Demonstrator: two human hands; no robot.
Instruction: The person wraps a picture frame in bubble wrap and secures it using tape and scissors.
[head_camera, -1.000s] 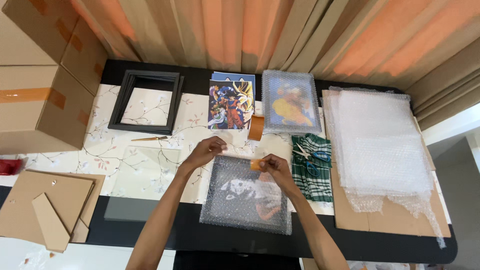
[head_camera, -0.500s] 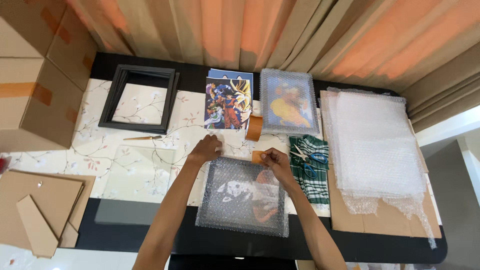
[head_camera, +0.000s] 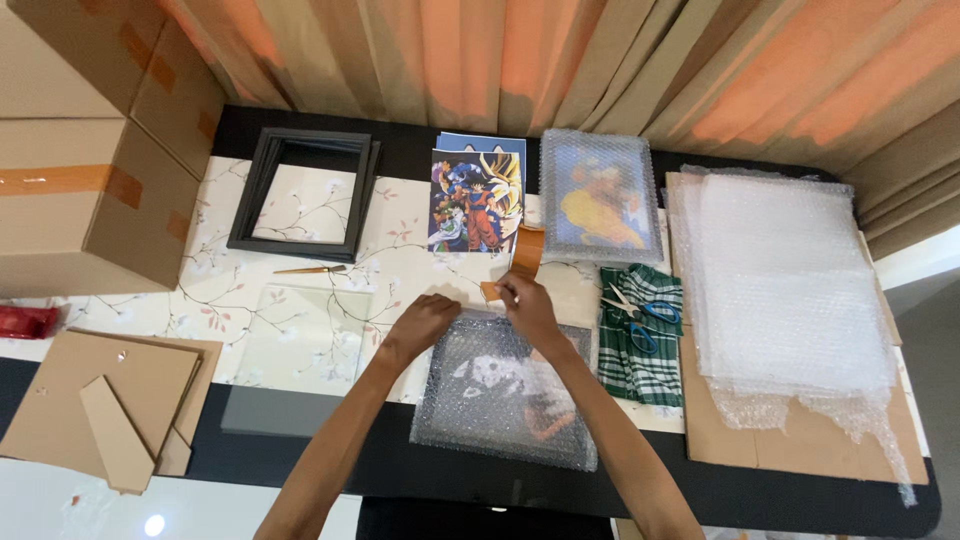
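left hand | right hand pinching brown tape | on bubble-wrapped picture

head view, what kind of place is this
Probably a home packing spot for framed prints: a table by curtains, with bubble wrap sheets, cardboard boxes and an empty black frame.
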